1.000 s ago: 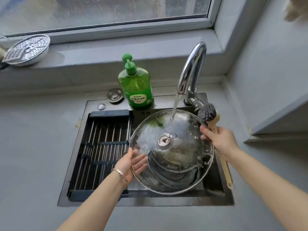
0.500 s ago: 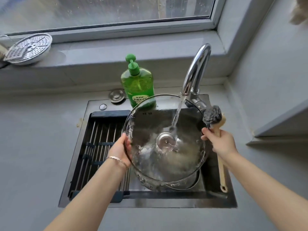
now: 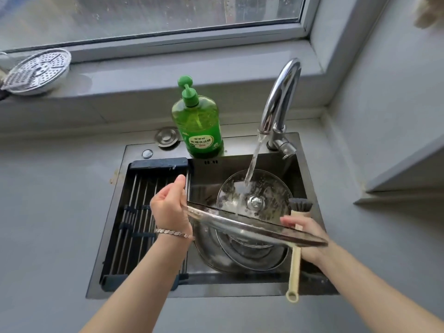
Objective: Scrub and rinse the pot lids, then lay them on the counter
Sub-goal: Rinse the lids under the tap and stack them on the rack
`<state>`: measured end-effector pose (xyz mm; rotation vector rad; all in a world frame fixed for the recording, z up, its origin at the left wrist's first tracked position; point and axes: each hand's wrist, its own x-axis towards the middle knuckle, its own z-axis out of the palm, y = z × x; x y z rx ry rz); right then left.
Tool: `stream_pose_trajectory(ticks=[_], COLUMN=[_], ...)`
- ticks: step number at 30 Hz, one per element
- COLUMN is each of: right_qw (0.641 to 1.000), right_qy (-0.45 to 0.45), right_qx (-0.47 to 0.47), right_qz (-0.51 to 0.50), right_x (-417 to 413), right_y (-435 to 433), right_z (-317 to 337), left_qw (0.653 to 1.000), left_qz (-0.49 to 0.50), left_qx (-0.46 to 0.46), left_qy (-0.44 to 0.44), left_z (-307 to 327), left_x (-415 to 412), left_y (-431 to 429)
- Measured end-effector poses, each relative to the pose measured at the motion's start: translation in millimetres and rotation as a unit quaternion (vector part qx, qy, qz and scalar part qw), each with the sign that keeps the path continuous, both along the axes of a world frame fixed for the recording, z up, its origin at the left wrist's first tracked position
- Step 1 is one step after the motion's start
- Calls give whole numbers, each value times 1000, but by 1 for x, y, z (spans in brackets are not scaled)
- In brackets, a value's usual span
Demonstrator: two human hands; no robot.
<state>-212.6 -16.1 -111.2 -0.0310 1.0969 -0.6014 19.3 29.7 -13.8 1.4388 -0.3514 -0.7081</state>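
Over the sink (image 3: pixel 295 164), I hold the big glass lid (image 3: pixel 252 230) nearly edge-on to the camera, slanting across the basin from my left hand (image 3: pixel 168 210) toward my right hand (image 3: pixel 305 234). I judge this is so the rinse water runs off into the basin rather than onto the surface (image 3: pixel 48 212). My left hand grips the rim at its left end, fingers curled over the edge. My right hand is wrapped round the brush (image 3: pixel 294 260), bristles up and off the glass. The rim hides part of that hand, so I cannot tell whether it also props the lid. The stream (image 3: pixel 252 164) from the faucet (image 3: pixel 278 99) falls just behind, onto a smaller lid (image 3: pixel 269 188) flecked with suds. Beneath lie stacked steel-rimmed pieces (image 3: pixel 249 258), which I cannot count. No lid shows on the surface yet.
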Motion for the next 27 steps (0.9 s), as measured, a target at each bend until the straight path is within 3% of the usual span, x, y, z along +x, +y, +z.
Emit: stream_pose_trajectory(ticks=[3, 5, 8, 12, 16, 20, 24, 27], right_qw=[997, 991, 971, 964, 932, 869, 833, 825], right_qy=[-31, 19, 114, 160, 206, 291, 339, 375], right_qx=[39, 47, -31, -159, -279, -375, -397, -356], right_qz=[53, 120, 210, 142, 108, 143, 181, 230], right_x=[1, 4, 9, 12, 4, -1, 2, -2], right_y=[1, 0, 2, -6, -21, -38, -54, -66], right_z=[-1, -4, -1, 14, 41, 85, 107, 103], left_qw=[999, 997, 990, 955, 933, 887, 839, 819], left_qz=[-32, -70, -132, -190, -210, -207, -228, -270], left_qx=[-20, -14, 29, 16, 151, 201, 239, 278], left_qy=[-11, -2, 30, 229, 249, 359, 432, 423], left_z=[-9, -13, -17, -16, -41, -75, -91, -90], left_x=[9, 18, 27, 39, 44, 30, -1, -9], left_y=[9, 14, 15, 14, 16, 15, 15, 21])
